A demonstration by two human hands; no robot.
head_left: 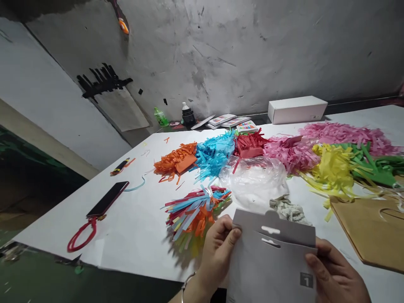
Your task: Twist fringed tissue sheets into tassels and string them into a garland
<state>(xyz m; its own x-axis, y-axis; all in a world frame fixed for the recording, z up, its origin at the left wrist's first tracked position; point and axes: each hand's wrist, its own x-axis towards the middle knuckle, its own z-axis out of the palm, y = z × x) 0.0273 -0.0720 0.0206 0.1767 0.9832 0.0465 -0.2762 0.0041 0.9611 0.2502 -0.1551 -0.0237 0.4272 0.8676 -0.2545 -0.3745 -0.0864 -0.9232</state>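
I'm watching the left hand (221, 244) and the right hand (336, 269) pinching opposite edges of a grey card sleeve (268, 269), each with thumb and fingers closed on it, over the near edge of the white table (135, 227). Just beyond, a multicoloured tassel bundle (197, 212) is lying left of the clear plastic bag (255, 179), and a brown paper bag (372, 231) is resting to the right.

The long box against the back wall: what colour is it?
Plain white, best seen in the head view.
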